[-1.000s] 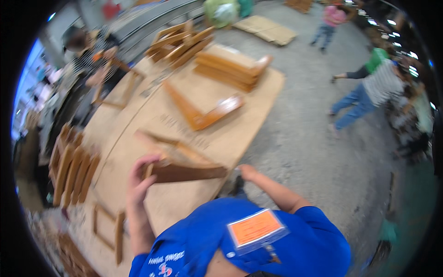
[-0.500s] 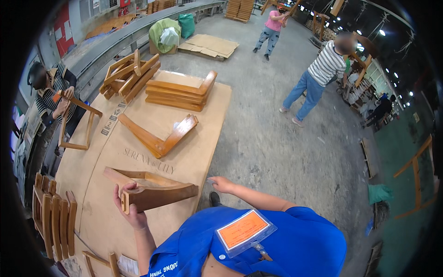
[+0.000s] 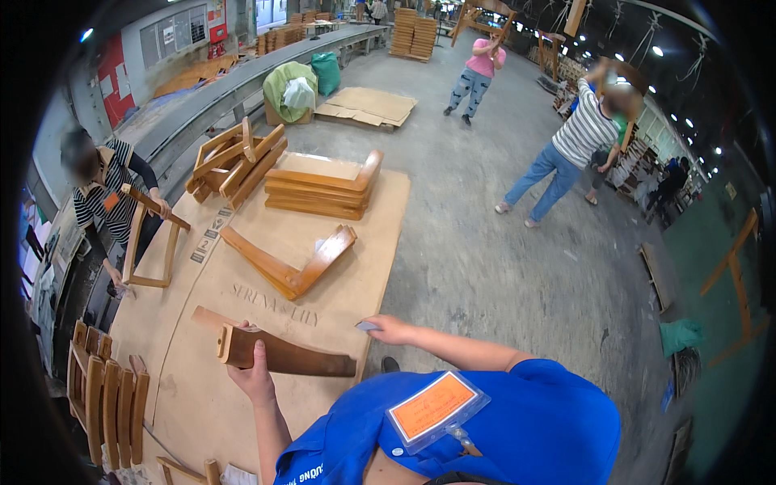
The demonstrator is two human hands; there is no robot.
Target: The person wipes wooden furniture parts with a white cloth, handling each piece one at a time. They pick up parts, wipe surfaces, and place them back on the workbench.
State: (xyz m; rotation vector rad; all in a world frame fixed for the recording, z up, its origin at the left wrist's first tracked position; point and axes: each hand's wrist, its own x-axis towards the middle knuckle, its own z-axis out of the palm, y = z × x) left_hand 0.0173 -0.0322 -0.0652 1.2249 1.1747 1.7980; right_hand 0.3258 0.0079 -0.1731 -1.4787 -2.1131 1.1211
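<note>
My left hand [image 3: 257, 378] grips one end of a brown wooden furniture frame piece [image 3: 303, 357], the thumb lying along its side. The piece is tilted over the cardboard-covered table [image 3: 182, 396], its wide dark side turned toward me and its other end near the table's right edge. A small flat grey sheet [image 3: 367, 326] is pinched in my right hand [image 3: 391, 331], just beyond that edge and apart from the wood. Farther up the table lies an L-shaped wooden frame [image 3: 291, 275]; behind it is a stack of similar frames [image 3: 319, 198].
More wooden frames [image 3: 238, 166] are heaped at the table's far left. Several curved wooden parts [image 3: 109, 404] stand at the near left. Across the table, a co-worker holds a wooden frame [image 3: 153, 279]. Two other people stand on the concrete floor [image 3: 485, 267]. A green bag [image 3: 287, 95] sits beyond the table.
My left hand has turned the frame piece so its broad side faces me more and its gripped end is raised. My right hand still holds the grey sheet. The co-worker's hands have shifted on the frame.
</note>
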